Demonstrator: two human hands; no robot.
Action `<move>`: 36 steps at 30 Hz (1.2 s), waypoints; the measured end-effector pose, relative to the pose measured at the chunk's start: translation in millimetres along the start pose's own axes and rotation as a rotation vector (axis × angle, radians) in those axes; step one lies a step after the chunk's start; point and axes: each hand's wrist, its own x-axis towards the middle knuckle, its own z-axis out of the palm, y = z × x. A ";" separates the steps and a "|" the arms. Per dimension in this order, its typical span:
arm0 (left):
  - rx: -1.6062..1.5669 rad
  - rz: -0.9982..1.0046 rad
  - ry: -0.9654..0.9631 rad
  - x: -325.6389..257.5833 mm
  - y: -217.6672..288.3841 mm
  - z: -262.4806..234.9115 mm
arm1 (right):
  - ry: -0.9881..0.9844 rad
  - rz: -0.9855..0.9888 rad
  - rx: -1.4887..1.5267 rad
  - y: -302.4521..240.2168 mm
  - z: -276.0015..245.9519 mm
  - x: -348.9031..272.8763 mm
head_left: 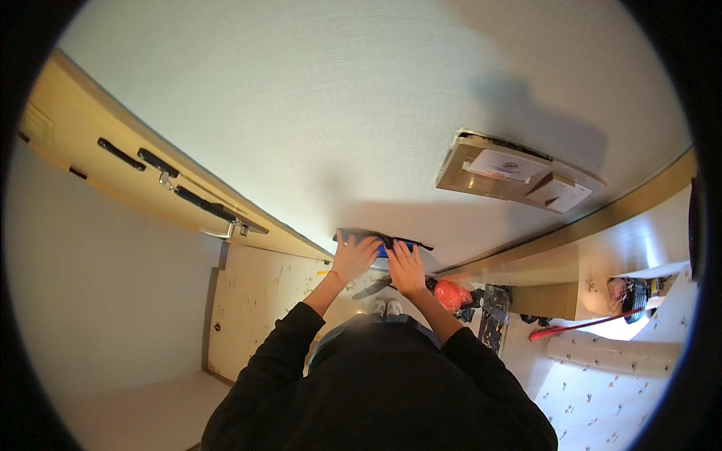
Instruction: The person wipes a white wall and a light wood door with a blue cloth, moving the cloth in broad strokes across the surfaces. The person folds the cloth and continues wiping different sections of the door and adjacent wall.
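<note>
Both my hands are raised in front of me against a broad white surface. A flat dark thing with a blue middle, perhaps a cloth, lies against that surface. My left hand presses its left part with the fingers spread. My right hand lies flat over its right part, right beside the left hand. Black sleeves cover both my forearms. What the thing is exactly I cannot tell.
A pale wooden door edge with black hinges and a metal latch runs along the left. A beige box with white labels sits on the white surface. Below are white shoes, an orange bag, a red stick and flower-patterned fabric.
</note>
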 end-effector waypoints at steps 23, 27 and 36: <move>0.103 -0.472 0.271 24.6 13.3 -3.7 | 0.000 -0.394 -0.134 -52.1 -58.5 114.4; -0.060 -0.561 0.706 60.8 -29.3 -67.2 | 0.085 -0.368 0.066 -87.2 -91.7 172.1; -0.002 -0.518 0.881 90.3 -79.4 -159.1 | 0.276 -0.407 0.098 -143.3 -114.4 247.1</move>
